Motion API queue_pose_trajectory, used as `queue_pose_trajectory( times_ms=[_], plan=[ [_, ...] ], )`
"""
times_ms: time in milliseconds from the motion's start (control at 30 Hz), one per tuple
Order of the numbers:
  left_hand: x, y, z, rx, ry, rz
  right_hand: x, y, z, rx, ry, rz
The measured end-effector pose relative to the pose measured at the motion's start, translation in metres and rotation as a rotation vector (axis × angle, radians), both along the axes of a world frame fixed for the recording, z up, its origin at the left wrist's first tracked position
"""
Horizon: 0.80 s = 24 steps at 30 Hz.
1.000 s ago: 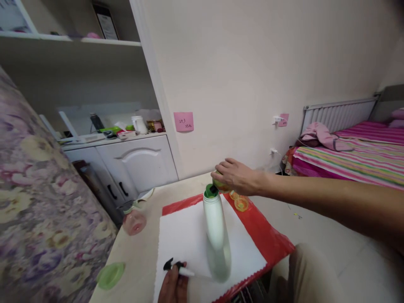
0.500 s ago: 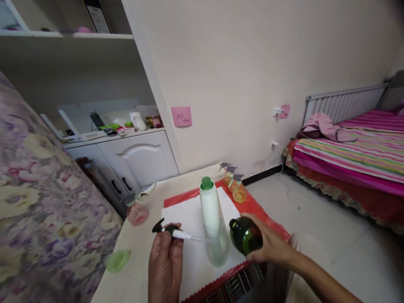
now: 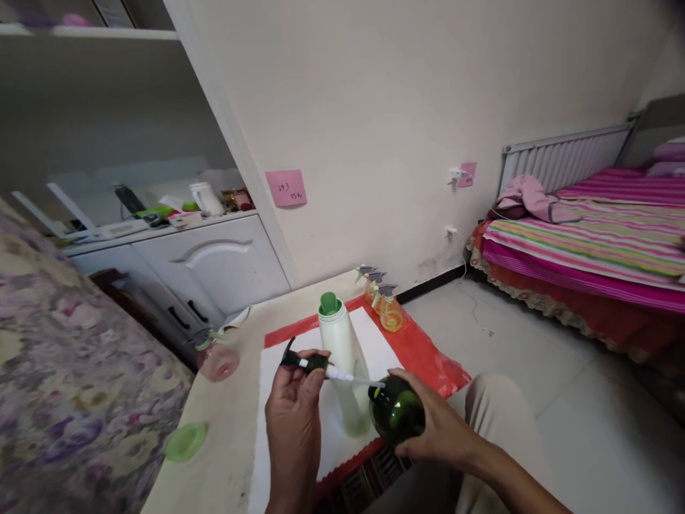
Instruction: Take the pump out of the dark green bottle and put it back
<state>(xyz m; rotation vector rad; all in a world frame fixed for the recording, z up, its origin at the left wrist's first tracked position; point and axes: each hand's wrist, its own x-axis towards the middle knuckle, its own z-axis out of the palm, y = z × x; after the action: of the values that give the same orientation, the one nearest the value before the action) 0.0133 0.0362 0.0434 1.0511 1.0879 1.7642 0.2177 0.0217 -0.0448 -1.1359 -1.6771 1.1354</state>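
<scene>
My left hand (image 3: 296, 417) grips a black pump dispenser top (image 3: 315, 363) with a white body and a thin clear dip tube. The tube's tip points right, at the mouth of a dark green bottle (image 3: 397, 414); whether it is inside I cannot tell. Fingers of my right hand (image 3: 431, 421) wrap round that bottle, which is tilted with its neck to the left. Behind both hands a tall pale green bottle (image 3: 337, 335) stands on white paper (image 3: 377, 335), with a green piece in its open top. My left hand and the pump hide part of it.
Several orange spray bottles (image 3: 392, 314) stand at the table's far right corner on a red sheet (image 3: 433, 360). A pink spray bottle (image 3: 218, 359) and a green lid (image 3: 185, 442) are on the left. A floral curtain (image 3: 69, 378) hangs beside the table; a bed (image 3: 589, 235) is at right.
My left hand has raised the pump top and moved it right, its tube now reaching the green bottle's mouth. My right hand and the bottle have shifted slightly left. The camera view has turned.
</scene>
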Motion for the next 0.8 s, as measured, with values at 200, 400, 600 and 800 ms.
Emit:
queue_pose_trajectory(
  times_ms=[200, 400, 600, 800],
  plan=[
    [-0.004, -0.001, 0.002, 0.019, 0.050, 0.022, 0.005, 0.001, -0.007, -0.009, 0.015, -0.029],
    [0.010, 0.000, -0.013, -0.061, 0.155, -0.052, 0.001, -0.001, 0.001, 0.030, 0.020, -0.022],
    [0.026, -0.006, -0.025, -0.125, 0.204, -0.136, -0.010, 0.001, 0.011, 0.105, 0.011, -0.045],
    [0.029, -0.009, -0.040, -0.180, 0.201, -0.162, -0.018, -0.001, 0.015, 0.106, 0.003, -0.085]
  ],
)
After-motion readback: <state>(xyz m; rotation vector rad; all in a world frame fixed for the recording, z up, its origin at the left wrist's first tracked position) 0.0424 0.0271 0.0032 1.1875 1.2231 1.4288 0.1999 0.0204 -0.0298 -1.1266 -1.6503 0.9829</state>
